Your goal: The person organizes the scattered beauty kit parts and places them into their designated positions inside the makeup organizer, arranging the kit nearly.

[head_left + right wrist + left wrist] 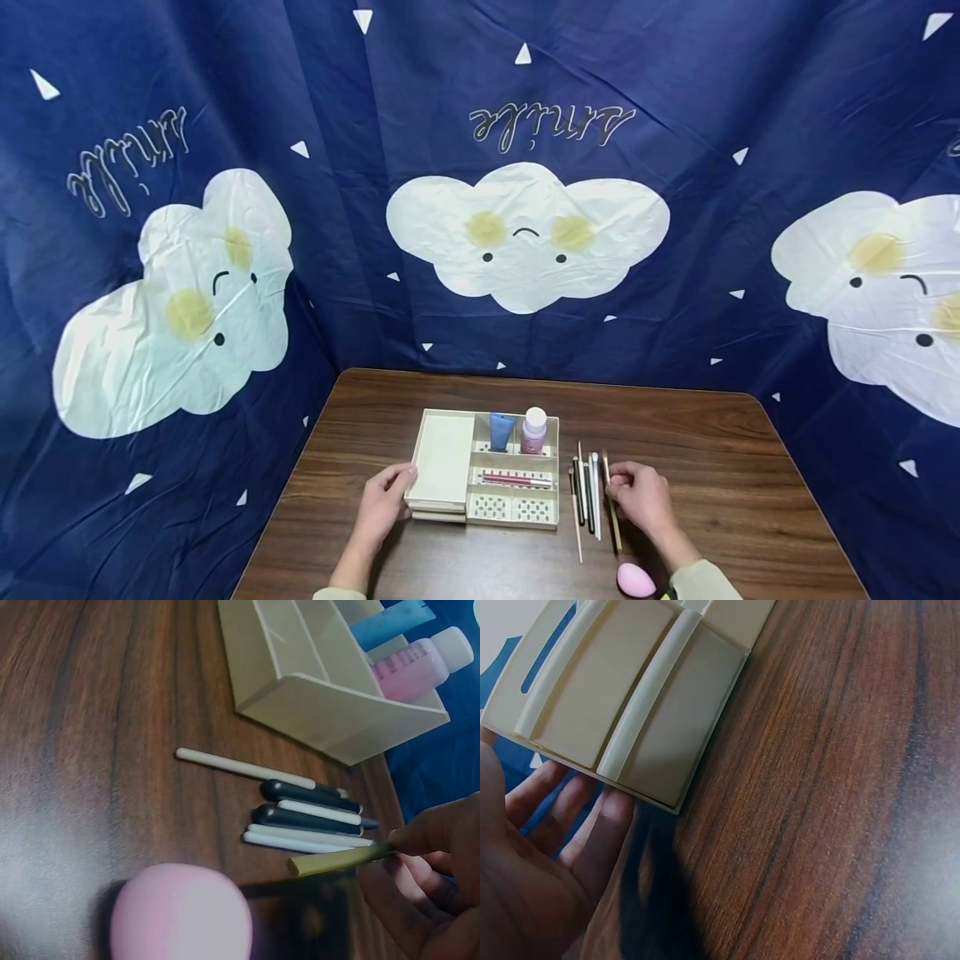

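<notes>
A cream desktop organizer (440, 458) stands on the table, with drawers at its left and open compartments at its right. My left hand (386, 500) rests against its left side; in the left wrist view the fingertips touch the edge beside the drawer fronts (675, 712). Between thumb and fingers my right hand (645, 496) pinches a makeup brush (330, 862) with a gold handle, tilted over the table. Several other makeup brushes (596, 496), with black, white and pinkish handles, lie side by side between the organizer and that hand. A pink makeup sponge (636, 580) sits nearer me.
In the organizer's back compartments stand a blue tube (501, 432) and a pink bottle (533, 433) with a white cap. A slim red tube (517, 480) lies in the middle compartment. Around the wooden table (705, 467) hangs a dark blue curtain (337, 250) with cloud prints.
</notes>
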Available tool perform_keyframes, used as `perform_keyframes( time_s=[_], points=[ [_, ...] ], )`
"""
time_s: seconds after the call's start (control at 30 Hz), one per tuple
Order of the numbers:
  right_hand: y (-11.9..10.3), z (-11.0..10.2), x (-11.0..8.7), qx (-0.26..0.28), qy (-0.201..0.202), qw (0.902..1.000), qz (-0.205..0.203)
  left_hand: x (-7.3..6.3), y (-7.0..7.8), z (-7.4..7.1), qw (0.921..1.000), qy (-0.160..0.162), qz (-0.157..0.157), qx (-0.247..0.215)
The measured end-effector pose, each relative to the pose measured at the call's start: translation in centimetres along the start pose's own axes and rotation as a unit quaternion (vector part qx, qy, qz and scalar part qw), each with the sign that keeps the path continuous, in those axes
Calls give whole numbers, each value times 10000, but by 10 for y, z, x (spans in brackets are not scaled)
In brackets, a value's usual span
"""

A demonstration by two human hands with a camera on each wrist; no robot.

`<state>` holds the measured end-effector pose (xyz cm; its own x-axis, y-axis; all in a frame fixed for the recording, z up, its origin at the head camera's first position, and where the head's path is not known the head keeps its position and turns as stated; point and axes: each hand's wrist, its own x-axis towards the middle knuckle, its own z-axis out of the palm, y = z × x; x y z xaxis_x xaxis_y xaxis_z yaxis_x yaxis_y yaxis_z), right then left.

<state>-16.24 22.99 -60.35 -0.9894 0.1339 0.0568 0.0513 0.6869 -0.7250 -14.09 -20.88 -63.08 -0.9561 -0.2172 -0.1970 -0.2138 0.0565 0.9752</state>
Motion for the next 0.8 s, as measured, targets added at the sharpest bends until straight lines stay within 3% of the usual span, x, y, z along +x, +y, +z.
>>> perform_keyframes(
  time_s=[0.17,0.8],
  points=[
    [-9,-5,2,-221,133,9994,-230,0,0,0,10000,10,14,-17],
    [-58,-22,0,421,175,9984,-326,1,-2,0,10000,34,8,-29]
  ],
)
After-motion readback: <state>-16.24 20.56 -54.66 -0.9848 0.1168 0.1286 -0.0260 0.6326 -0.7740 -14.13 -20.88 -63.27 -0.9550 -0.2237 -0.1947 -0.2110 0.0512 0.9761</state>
